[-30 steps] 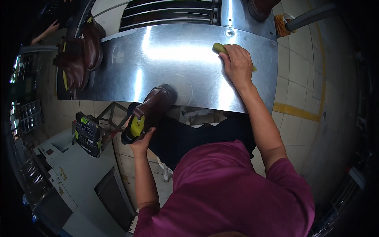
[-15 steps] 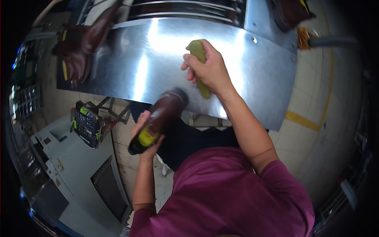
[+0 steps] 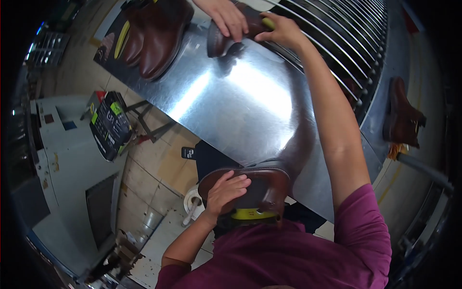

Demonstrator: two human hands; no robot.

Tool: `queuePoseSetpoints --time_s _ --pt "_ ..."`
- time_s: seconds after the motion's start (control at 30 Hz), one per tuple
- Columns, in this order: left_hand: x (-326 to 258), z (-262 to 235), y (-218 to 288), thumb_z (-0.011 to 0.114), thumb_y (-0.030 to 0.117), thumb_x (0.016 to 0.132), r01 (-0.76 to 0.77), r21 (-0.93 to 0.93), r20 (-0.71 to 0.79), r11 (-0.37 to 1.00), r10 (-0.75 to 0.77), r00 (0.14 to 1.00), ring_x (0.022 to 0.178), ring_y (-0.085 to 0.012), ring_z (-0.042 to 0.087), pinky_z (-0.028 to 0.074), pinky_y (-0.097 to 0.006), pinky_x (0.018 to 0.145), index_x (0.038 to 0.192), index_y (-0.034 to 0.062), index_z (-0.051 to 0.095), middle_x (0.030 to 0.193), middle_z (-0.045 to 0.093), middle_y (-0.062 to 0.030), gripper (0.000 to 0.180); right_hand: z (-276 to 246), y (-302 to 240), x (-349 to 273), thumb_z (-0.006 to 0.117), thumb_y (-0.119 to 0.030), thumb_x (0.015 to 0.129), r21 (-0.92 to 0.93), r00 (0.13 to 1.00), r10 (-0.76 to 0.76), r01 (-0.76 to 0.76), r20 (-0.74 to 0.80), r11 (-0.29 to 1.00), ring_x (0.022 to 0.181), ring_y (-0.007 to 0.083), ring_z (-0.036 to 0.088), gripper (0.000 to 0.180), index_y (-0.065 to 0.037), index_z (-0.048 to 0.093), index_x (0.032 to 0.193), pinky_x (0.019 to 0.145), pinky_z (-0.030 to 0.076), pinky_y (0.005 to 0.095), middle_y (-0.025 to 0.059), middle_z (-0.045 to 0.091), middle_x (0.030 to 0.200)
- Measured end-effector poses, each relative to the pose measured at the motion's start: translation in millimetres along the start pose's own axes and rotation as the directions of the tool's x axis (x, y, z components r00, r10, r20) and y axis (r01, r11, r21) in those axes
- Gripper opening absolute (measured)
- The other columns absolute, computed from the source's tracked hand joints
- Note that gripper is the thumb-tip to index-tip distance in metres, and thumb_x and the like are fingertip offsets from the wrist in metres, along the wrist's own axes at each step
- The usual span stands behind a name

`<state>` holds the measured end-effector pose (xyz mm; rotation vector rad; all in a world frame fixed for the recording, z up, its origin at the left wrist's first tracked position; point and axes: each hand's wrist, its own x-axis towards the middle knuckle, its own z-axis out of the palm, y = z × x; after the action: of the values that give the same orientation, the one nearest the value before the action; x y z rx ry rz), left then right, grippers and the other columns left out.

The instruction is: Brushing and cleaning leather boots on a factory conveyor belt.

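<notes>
Close to my body, a brown leather ankle boot [image 3: 278, 185] with a yellow-green strip is held by my left hand [image 3: 225, 193], its fingers laid along the boot's side. My right arm stretches to the far side of the metal table. My right hand [image 3: 284, 32] is closed round an olive-green, bar-like piece [image 3: 268, 22], of which only one end shows. Just left of it, another brown boot [image 3: 219, 41] lies on the table, with a co-worker's hand [image 3: 227, 18] resting on it. Whether my right hand touches that boot I cannot tell.
Brown boots [image 3: 161, 45] stand at the table's far left. The shiny metal table [image 3: 226, 111] borders a rack of metal bars [image 3: 332, 38]. Another boot [image 3: 403, 113] lies at the right. A grey machine [image 3: 72, 178] with a black-green package [image 3: 111, 126] is on the left.
My view has turned. My right hand has reached farther away, beside the co-worker's hand and a boot. The boot in my left hand has come nearer my body and turned.
</notes>
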<state>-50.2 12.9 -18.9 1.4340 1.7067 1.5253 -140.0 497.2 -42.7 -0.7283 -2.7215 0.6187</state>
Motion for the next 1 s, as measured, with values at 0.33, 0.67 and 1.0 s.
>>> queuePoseSetpoints --time_s 0.33,0.67,1.0 --pt "0 -6 -2 0.071 0.003 0.091 0.018 0.09 -0.024 0.996 -0.016 1.0 0.12 -0.0323 0.07 0.047 -0.052 0.111 0.115 0.0077 0.065 0.12 0.076 -0.0153 0.025 -95 -160 -12 0.078 -0.017 0.075 0.166 0.762 -0.642 0.625 0.082 0.763 0.093 0.0409 0.07 0.029 -0.005 0.073 0.101 0.083 0.055 0.0474 0.0217 0.072 0.088" --pt "1 0 2 0.072 0.006 0.089 0.022 0.004 0.004 1.0 -0.022 1.0 0.126 -0.0372 0.067 0.044 -0.054 0.113 0.122 0.0058 0.065 0.129 0.072 -0.0183 0.034 -63 -245 77 0.064 -0.034 0.094 -0.263 0.953 -0.298 0.302 0.056 0.916 0.113 0.0315 0.072 0.035 -0.01 0.076 0.117 0.093 0.058 0.0456 0.0166 0.075 0.119" --pt "8 3 5 0.078 0.013 0.086 0.022 -0.018 -0.068 1.0 -0.023 0.997 0.125 -0.0353 0.067 0.044 -0.052 0.113 0.119 0.0063 0.066 0.127 0.073 -0.0172 0.036 -64 -209 33 0.068 -0.02 0.08 -0.036 0.699 -0.709 0.709 -0.093 0.704 0.088 0.0408 0.072 0.015 -0.01 0.073 0.089 0.077 0.057 0.0507 0.0192 0.072 0.088"
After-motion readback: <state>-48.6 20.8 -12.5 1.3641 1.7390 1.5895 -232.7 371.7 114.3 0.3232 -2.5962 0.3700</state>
